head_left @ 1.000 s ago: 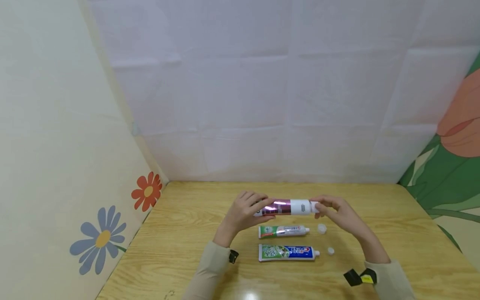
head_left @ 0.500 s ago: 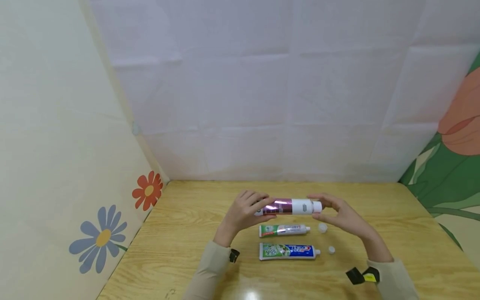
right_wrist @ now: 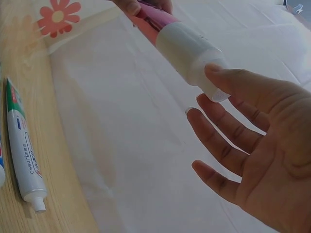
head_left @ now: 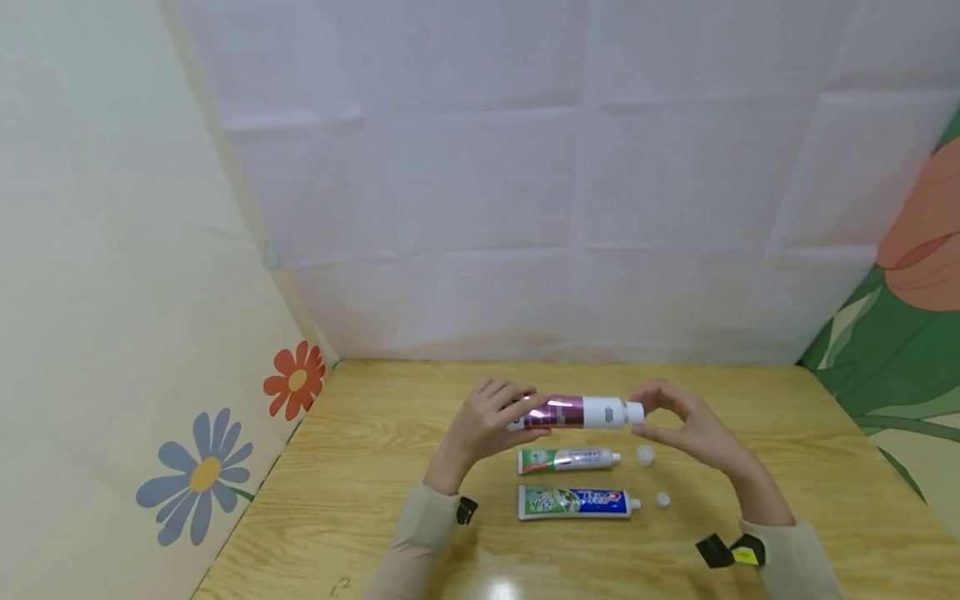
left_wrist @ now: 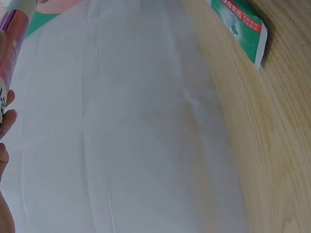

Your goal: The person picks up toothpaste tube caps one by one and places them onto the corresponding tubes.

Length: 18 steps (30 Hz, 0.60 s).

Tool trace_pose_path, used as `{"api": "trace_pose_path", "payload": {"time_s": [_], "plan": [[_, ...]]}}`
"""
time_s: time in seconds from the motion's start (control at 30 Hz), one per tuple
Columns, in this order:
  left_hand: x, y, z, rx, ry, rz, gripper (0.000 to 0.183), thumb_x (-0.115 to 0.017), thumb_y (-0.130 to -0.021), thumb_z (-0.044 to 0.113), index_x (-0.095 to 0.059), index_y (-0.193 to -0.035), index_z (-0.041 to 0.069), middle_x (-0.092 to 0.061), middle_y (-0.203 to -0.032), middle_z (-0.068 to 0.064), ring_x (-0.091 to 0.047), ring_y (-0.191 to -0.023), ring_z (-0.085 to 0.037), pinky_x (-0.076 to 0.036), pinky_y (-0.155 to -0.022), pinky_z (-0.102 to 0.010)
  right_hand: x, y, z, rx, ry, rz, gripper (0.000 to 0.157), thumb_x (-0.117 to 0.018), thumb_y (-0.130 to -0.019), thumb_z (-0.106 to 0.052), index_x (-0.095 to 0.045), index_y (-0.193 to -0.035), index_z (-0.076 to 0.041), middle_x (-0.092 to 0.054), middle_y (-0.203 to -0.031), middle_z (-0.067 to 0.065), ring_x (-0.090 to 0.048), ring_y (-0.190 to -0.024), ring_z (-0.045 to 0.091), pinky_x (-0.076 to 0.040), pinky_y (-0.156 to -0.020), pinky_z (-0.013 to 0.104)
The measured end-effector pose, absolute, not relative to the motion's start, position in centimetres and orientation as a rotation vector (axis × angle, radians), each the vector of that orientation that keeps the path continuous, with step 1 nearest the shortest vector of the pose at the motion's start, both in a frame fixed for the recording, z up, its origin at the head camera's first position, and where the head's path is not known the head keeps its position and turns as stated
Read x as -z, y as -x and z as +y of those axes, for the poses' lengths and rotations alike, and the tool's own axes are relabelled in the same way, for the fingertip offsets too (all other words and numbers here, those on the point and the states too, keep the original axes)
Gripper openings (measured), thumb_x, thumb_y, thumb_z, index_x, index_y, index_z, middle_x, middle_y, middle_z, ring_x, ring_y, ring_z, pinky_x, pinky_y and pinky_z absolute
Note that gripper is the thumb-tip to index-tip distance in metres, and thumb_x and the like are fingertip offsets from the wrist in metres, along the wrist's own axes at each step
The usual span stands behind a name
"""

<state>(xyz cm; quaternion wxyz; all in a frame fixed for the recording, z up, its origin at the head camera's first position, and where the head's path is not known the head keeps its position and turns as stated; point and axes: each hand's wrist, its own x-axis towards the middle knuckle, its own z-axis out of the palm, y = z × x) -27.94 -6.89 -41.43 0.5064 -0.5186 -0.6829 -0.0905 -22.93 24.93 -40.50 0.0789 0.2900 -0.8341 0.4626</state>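
My left hand grips the back end of a pink and white toothpaste tube, held level above the table. At the tube's right end is a white cap. My right hand has its thumb and index finger on either side of this cap. In the right wrist view the thumb lies against the cap, while the other fingers are spread below. The left wrist view catches only part of the pink tube and some left fingertips.
Below the held tube, a green and white toothpaste tube and a green and blue one lie on the wooden table, nozzles bare. A loose cap and a smaller one lie to their right. A white cloth hangs behind.
My right hand pinched the cap, then spread its fingers around it, and now has thumb and finger closer at the cap's end. The left hand and tube have hardly moved.
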Motion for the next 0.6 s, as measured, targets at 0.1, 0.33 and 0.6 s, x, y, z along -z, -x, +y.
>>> {"api": "trace_pose_path", "payload": {"time_s": [0.1,0.33,0.6], "plan": [[41.41,27.9,-6.9,0.223,1.257,-1.639,0.056,-0.078,-0.069,0.046,-0.066,-0.115,0.016,-0.065,-0.092,0.0,-0.058,-0.079,-0.012,-0.048,-0.07,-0.024,40.56,22.95,24.95,-1.404,-0.862,-2.496,0.032,-0.071,-0.081,-0.013,-0.058,-0.109,-0.015,-0.061,-0.099,-0.004,-0.058,-0.091,0.01,-0.038,-0.091,0.053],[41.34,27.71,-6.96,0.213,1.253,-1.639,0.056,-0.078,-0.068,0.047,-0.066,-0.113,0.016,-0.065,-0.092,0.001,-0.058,-0.08,-0.012,-0.049,-0.07,-0.024,40.58,22.85,24.92,-1.411,-0.833,-2.519,0.029,-0.071,-0.082,-0.016,-0.059,-0.109,-0.017,-0.062,-0.097,-0.005,-0.058,-0.089,0.01,-0.036,-0.091,0.057],[40.87,27.57,-6.94,0.203,1.251,-1.639,0.055,-0.078,-0.068,0.047,-0.067,-0.112,0.016,-0.065,-0.093,0.001,-0.058,-0.079,-0.012,-0.049,-0.07,-0.024,40.3,22.64,24.95,-1.369,-0.826,-2.548,0.025,-0.068,-0.084,-0.015,-0.06,-0.108,-0.016,-0.063,-0.093,-0.005,-0.058,-0.087,0.009,-0.037,-0.086,0.048]]}}
